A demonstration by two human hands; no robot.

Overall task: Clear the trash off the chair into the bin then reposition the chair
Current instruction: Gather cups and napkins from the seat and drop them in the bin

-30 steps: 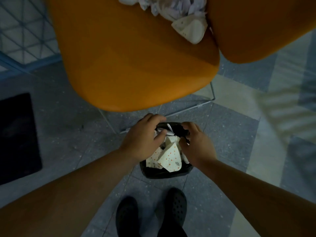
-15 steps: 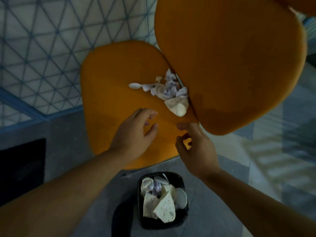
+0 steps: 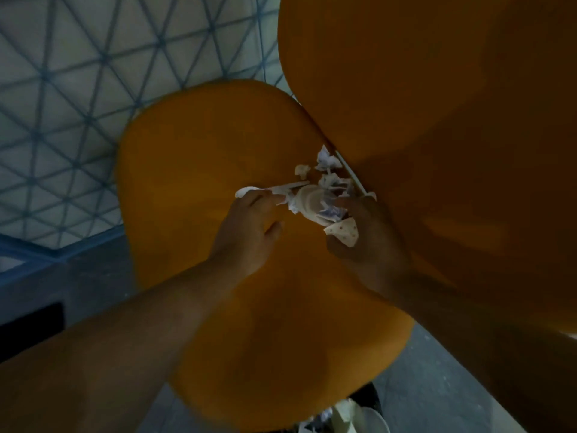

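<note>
From the head camera, an orange chair fills the view, with a heap of trash on its seat against the backrest. The left hand reaches in with fingers spread, touching a white plastic spoon. The right hand curls its fingers around a dotted paper scrap. The bin, already holding paper, peeks out below the seat's front edge.
</note>
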